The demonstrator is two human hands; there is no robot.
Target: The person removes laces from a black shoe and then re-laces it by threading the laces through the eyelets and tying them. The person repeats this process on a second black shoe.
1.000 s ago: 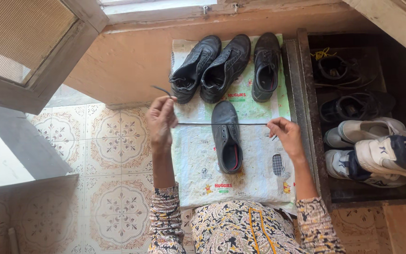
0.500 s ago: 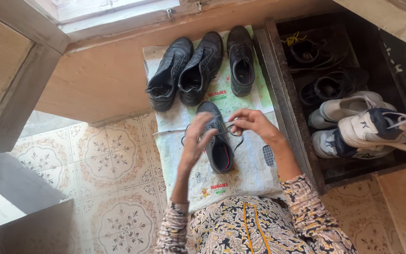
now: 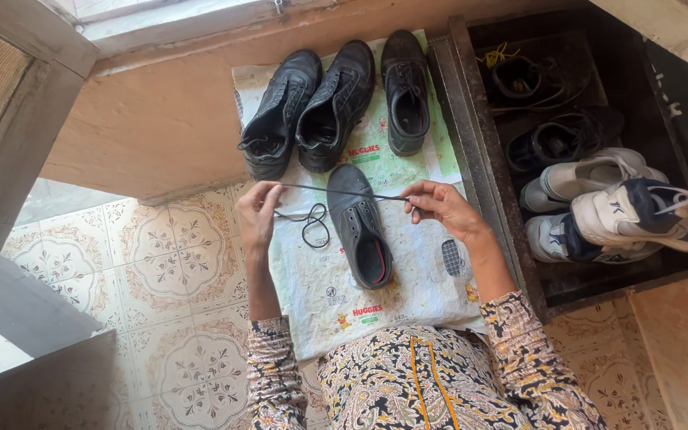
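1. Half a second ago both hands met over the black shoe (image 3: 362, 225); now they are drawn apart again, stretching the black shoelace (image 3: 336, 191) taut across its toe end.
2. The left hand (image 3: 258, 216) pinches one lace end, slack looping beside it on the printed plastic sheet (image 3: 324, 295); the right hand (image 3: 442, 207) pinches the other end.
3. The lace looks to be passing through the lower eyelets, so lacing seems barely begun.
4. Three more black shoes (image 3: 336, 99) stand just beyond, well clear of the lace; a shoe rack (image 3: 511, 231) with sneakers (image 3: 599, 207) sits at the right.
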